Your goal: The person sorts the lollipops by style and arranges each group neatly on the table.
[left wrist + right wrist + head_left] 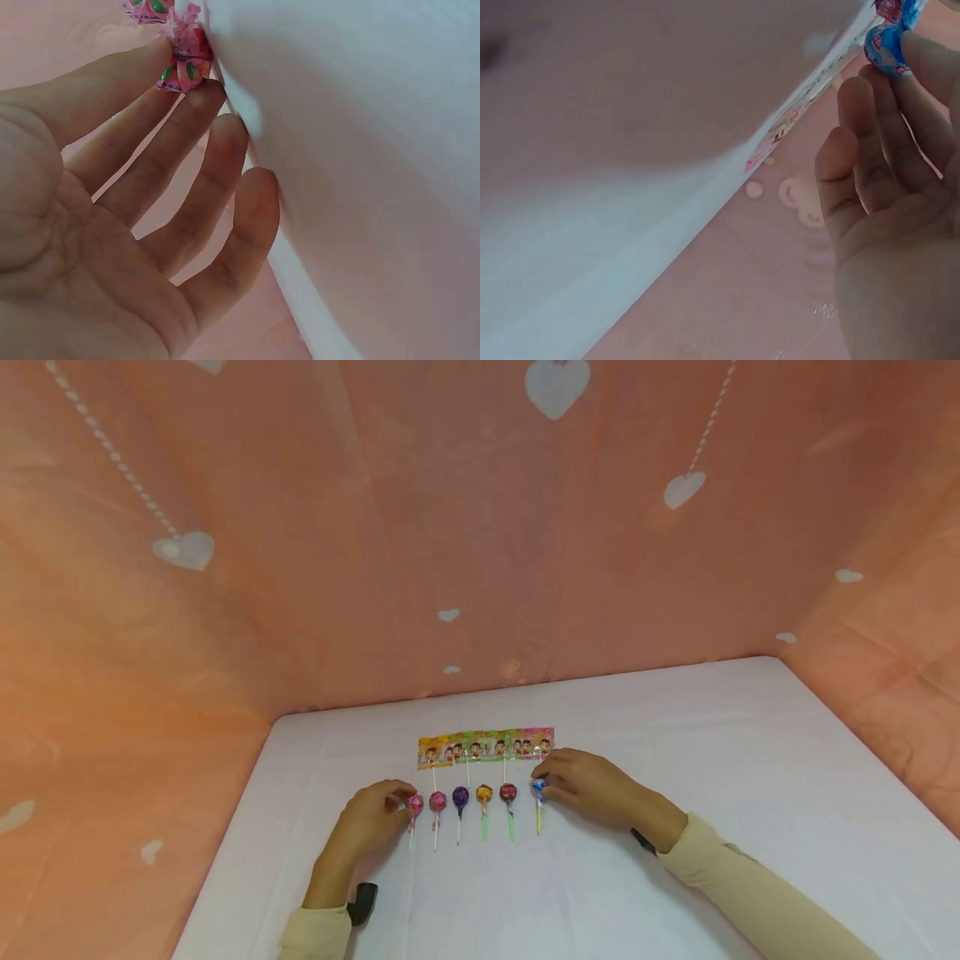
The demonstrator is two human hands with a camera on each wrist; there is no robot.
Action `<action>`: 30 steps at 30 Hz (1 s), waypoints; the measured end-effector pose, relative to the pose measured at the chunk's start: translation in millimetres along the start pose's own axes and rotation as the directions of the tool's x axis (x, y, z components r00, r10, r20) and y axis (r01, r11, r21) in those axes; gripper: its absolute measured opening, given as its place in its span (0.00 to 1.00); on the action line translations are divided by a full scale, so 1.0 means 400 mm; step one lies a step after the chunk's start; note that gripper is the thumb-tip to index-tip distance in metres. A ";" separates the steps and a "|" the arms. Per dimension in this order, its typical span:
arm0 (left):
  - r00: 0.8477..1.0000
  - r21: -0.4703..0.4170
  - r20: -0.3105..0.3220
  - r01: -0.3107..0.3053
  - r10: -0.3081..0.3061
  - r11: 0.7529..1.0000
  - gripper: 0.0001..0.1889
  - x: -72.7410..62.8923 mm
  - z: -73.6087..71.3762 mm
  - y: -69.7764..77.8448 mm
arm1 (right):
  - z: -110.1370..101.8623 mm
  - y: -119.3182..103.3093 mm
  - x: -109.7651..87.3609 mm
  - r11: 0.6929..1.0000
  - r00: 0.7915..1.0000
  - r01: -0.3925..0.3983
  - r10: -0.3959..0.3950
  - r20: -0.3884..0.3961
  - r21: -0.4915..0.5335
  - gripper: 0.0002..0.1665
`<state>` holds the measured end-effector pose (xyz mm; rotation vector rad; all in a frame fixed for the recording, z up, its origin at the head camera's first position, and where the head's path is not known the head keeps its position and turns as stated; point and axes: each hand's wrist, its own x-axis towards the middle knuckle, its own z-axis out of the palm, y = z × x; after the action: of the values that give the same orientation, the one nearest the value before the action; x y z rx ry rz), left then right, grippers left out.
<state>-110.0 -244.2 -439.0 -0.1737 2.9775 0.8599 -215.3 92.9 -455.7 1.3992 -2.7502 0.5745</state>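
Note:
A row of lollipops lies on the white table, their sticks pointing toward me. At its left end my left hand [367, 818] pinches a pink lollipop [414, 806] by its wrapped head, thumb on one side and fingers on the other; the left wrist view shows the pink wrapper [187, 64] with green marks. At the right end my right hand [594, 785] pinches a blue lollipop [538, 786] with a yellow stick. Between them lie a second pink lollipop [437, 802], a purple one [461, 797], a yellow one [484, 793] and a dark red one [508, 792].
Behind the row lies a strip of flat printed candy packets [480, 746] in orange, green and pink, with white sticks extending toward the row. The white table [675, 727] meets pink-orange cloth walls [480, 527] with white hearts at the back and sides.

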 end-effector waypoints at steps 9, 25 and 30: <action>1.000 0.008 -0.015 -0.023 0.023 1.000 0.12 0.011 -0.013 0.011 | 0.001 -0.008 0.026 0.998 0.999 0.050 -0.050 0.017 -0.026 0.15; 1.000 0.016 0.020 0.021 -0.021 1.000 0.14 0.006 -0.031 0.001 | 0.005 -0.010 0.034 1.000 0.998 0.011 -0.012 0.056 0.020 0.18; 1.000 0.019 0.028 0.007 -0.008 1.000 0.14 0.007 -0.039 0.000 | 0.005 -0.004 0.030 1.000 1.000 0.007 -0.007 0.024 0.008 0.20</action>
<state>-112.8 -252.7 -426.1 -0.1711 2.9563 0.8262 -220.9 81.8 -455.0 1.4263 -2.7630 0.5736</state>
